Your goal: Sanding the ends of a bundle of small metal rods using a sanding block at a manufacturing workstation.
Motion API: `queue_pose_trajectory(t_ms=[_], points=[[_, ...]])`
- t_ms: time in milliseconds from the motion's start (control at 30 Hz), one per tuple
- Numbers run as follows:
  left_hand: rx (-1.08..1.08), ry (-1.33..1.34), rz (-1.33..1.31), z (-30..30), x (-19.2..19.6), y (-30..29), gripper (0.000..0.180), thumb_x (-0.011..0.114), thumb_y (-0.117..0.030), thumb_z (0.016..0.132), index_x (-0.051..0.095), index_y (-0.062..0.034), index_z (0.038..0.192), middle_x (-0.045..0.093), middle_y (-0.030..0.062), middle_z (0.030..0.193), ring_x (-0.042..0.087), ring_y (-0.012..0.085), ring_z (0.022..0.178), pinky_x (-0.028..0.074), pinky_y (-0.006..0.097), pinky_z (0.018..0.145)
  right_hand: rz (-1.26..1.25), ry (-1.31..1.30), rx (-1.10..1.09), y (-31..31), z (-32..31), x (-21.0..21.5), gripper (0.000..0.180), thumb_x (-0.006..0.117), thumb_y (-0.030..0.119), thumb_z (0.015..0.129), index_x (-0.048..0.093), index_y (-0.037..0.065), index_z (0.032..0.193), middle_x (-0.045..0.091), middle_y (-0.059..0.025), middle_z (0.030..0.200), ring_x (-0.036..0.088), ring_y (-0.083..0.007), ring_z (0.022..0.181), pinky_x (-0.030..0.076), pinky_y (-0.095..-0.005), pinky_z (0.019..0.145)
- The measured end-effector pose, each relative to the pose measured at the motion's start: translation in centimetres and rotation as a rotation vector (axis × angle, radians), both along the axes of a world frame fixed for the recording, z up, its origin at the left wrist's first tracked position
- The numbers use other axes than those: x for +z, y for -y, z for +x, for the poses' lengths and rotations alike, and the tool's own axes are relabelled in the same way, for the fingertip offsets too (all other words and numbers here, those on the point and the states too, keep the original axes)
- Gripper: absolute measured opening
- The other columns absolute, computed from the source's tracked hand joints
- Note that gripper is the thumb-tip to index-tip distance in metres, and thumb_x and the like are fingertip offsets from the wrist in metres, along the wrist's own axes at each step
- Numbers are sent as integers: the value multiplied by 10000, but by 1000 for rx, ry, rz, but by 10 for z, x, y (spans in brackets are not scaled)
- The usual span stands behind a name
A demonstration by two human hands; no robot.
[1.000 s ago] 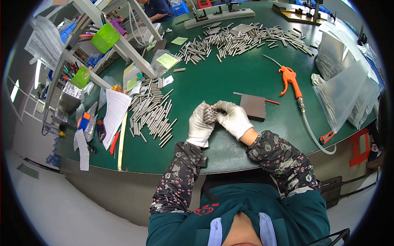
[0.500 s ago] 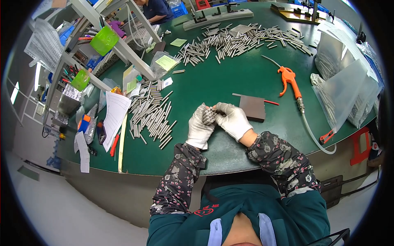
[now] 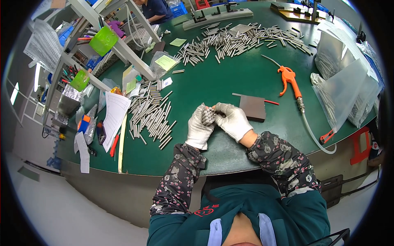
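Near the middle of the frame, the left hand (image 3: 199,130) in a white glove is closed around a bundle of short metal rods (image 3: 208,115), held end-up, while the right hand (image 3: 232,121) presses its fingers against the bundle's side, squaring it. One handful looks gathered. Much seems left: a loose pile of rods (image 3: 152,112) lies left of the hands and a larger spread (image 3: 242,41) covers the upper part of the green table (image 3: 213,78). Clear bags (image 3: 340,88) at the right already hold rods.

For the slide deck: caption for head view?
Two white-gloved hands grip a bundle of short metal rods over a green table.
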State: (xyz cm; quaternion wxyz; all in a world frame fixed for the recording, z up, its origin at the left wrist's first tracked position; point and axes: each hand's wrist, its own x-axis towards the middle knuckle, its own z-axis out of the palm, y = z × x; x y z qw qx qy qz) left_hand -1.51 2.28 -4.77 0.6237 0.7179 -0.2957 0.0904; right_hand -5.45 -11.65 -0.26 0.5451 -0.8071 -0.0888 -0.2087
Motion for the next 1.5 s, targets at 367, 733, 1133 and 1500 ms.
queue_pose_trajectory(t_ms=[367,733,1133,1500], points=[[19,36,-98,0,-4,2,360,599,26,766,466,-56,1090,545,4,908,544,73,775,478,193,674,26,-11,39,4,0,6,206,566,107,763,589,-24,920,621,-126,826,602,-197,753,472,-276,674],[35,103,75,-3,-4,0,538,647,61,684,432,-59,1162,526,31,974,546,119,820,478,214,698,421,-488,155,11,-1,20,244,574,243,774,609,26,880,605,-159,709,599,-266,649,461,-325,582],[-42,-415,-215,-6,8,3,589,610,123,679,386,-36,1200,535,28,1005,554,114,913,469,227,790,-823,-192,-115,66,-7,58,626,660,328,583,517,93,1146,533,-100,1093,500,-267,1005,390,-373,844],[-34,-474,-223,-7,9,4,587,598,130,685,381,-26,1208,544,45,1054,550,123,952,467,242,819,-769,30,-102,65,-1,52,581,642,237,631,495,99,1176,516,-131,1084,510,-280,971,404,-375,809]])
